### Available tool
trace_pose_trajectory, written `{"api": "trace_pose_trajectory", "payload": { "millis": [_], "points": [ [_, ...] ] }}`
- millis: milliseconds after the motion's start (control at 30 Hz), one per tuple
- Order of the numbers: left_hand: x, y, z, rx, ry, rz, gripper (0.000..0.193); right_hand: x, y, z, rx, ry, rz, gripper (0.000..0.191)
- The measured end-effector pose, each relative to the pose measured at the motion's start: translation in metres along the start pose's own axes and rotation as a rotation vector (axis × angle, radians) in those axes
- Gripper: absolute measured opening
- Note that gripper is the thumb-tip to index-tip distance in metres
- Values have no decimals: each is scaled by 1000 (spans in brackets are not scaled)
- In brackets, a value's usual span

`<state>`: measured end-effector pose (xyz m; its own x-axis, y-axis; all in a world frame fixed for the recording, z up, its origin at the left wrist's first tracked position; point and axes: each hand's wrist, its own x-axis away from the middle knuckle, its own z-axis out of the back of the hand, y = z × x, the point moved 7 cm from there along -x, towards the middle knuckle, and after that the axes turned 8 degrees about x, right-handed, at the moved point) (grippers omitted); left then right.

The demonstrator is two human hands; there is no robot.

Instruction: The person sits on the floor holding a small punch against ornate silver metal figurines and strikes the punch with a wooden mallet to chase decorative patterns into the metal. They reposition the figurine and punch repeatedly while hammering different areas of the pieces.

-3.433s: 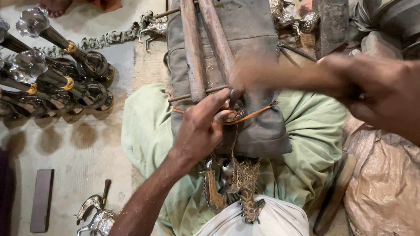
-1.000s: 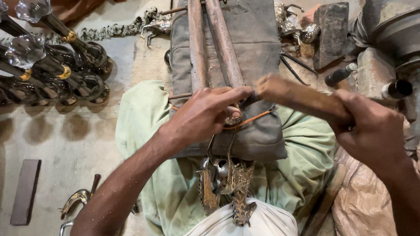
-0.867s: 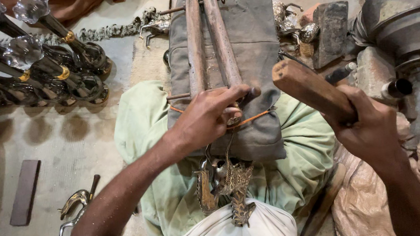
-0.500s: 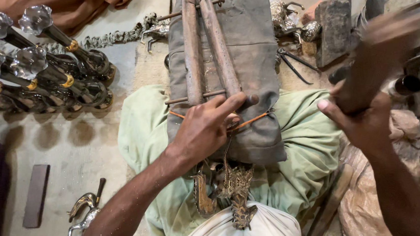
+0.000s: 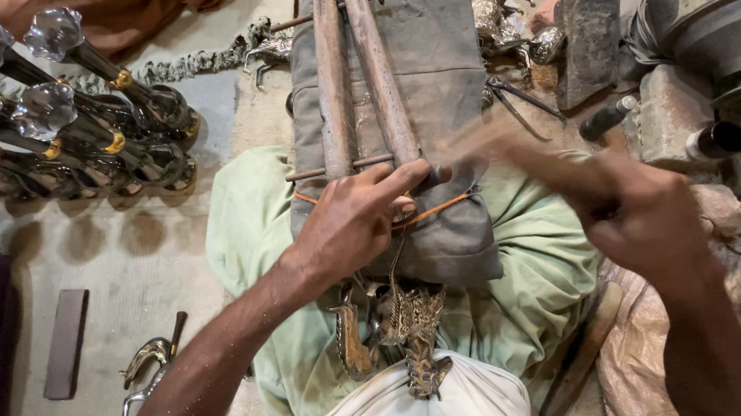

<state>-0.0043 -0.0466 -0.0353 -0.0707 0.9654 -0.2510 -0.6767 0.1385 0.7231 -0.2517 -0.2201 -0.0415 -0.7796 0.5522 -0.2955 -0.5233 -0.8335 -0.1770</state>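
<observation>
Dusty concrete floor [image 5: 148, 258] carries glass-knobbed rods [image 5: 60, 125] at ten o'clock. At centre, grey cloth [image 5: 440, 81] covers two wooden bars [image 5: 352, 70] across the lap. The left hand [image 5: 354, 222] presses curled fingers on the bars' near ends; the right hand [image 5: 640, 215], at three o'clock, grips a motion-blurred wooden stick [image 5: 505, 146].

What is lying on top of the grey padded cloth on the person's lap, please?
Two long wooden bars lie side by side on the grey cloth, with thin metal rods crossing them. The left hand presses down at their near end, hiding whatever small piece sits beneath its fingers.
</observation>
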Motion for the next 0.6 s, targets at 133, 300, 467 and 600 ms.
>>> {"api": "trace_pose_trajectory", "payload": {
  "millis": [133, 300, 467, 600],
  "points": [
    [0, 4, 3, 4, 13, -52, 71, 0, 2, 1, -167, 63, -49, 24],
    [-2, 3, 4, 42, -21, -55, 71, 3, -5, 4, -144, 147, 27, 27],
    [-4, 5, 5, 46, -42, -80, 70, 4, -1, 0, -156, 111, -45, 23],
    [-6, 3, 4, 34, -84, -59, 64, 7, 9, -9, -207, 31, -177, 29]
  ]
}}
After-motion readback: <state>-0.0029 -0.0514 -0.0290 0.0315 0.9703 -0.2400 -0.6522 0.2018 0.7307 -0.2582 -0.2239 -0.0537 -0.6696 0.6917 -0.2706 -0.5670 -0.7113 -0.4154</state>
